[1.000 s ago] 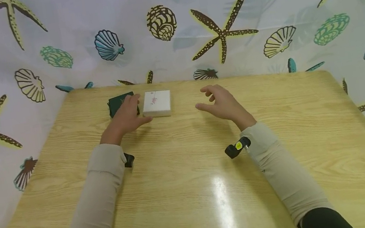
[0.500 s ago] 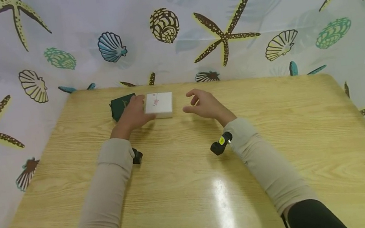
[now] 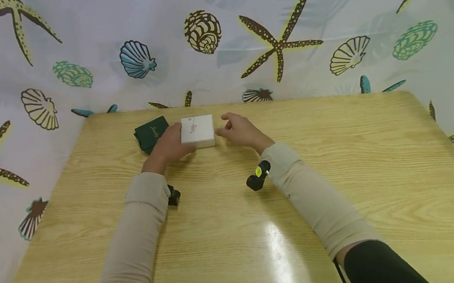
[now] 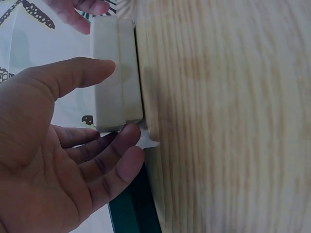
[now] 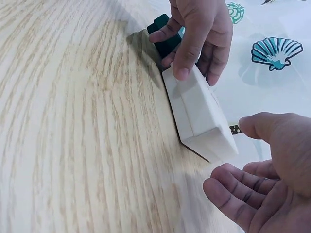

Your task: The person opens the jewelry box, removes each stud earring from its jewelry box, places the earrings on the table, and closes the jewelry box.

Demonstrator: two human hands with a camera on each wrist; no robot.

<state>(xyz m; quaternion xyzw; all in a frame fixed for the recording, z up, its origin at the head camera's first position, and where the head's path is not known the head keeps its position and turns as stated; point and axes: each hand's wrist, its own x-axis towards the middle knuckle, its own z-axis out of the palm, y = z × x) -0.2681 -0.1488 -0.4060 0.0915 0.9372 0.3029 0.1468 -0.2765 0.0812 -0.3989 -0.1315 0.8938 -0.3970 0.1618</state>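
Note:
A white box [image 3: 197,132] with small red marking lies flat near the table's back edge. My left hand [image 3: 168,144] holds its left end: the thumb lies against the near side [image 4: 109,73] and the fingertips meet the end face. At the box's right, my right hand [image 3: 240,131] has its fingers loosely curved; in the right wrist view this hand [image 5: 277,179] shows a gap between its fingertips and the box [image 5: 201,109]. Just left of the box lies a dark green item [image 3: 151,133] with gold lettering, partly behind my left hand.
The wooden table [image 3: 225,241] spreads in front of and to both sides of the hands. A white curtain [image 3: 169,2] printed with starfish and shells hangs along the table's back and sides. A black wrist camera sits beneath each wrist.
My right hand has moved left to the box's right side. My left hand has shifted slightly right, from over the green item onto the box's left end.

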